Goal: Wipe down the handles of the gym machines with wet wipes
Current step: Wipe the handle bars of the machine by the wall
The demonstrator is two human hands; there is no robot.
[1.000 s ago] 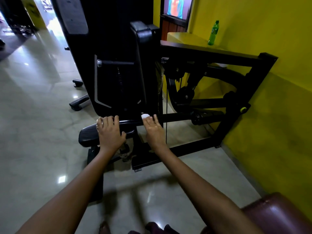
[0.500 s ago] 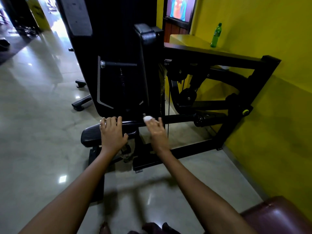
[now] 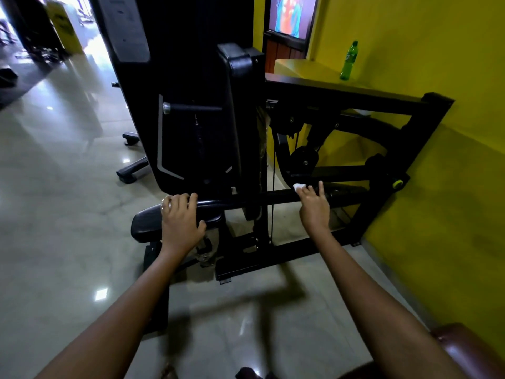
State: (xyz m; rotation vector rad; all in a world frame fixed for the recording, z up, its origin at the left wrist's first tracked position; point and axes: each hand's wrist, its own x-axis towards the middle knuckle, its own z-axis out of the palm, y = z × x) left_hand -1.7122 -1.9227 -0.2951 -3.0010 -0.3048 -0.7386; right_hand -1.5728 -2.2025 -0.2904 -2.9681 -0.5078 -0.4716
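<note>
two bare arms reach forward over a glossy tiled floor (image 3: 54, 187) toward a black gym machine (image 3: 191, 119). far left, light glares in from an opening, and a machine foot (image 3: 131, 170) rests on the tiles just left of the tall black housing. a black upright pad (image 3: 240, 105) rises edge-on at the middle, and a thin cable (image 3: 274, 187) runs down right beside it, crossing in front of the bar. further right, black frame tubes (image 3: 355, 97) stand close against the yellow wall (image 3: 437, 187); a green bottle (image 3: 348, 61) stands upright on a yellow ledge (image 3: 306, 72) behind them, under a bright screen (image 3: 292, 15). a dark red cushion (image 3: 470, 351) fills the lower right corner.

the left hand (image 3: 181, 222) rests on the padded black seat (image 3: 153, 220), its fingers curled over the left end of the horizontal handle bar (image 3: 246, 198), thumb spread out to the side on the pad; a ring shows on one finger. the right hand (image 3: 314, 206) lies on the same bar well to the right, past the cable, pressing a small white wet wipe (image 3: 298, 186) against it. the wipe peeks out at the fingertips, mostly covered by them. those fingers lie fairly straight and close together over the wipe, with one finger lifted apart and pointing up.
</note>
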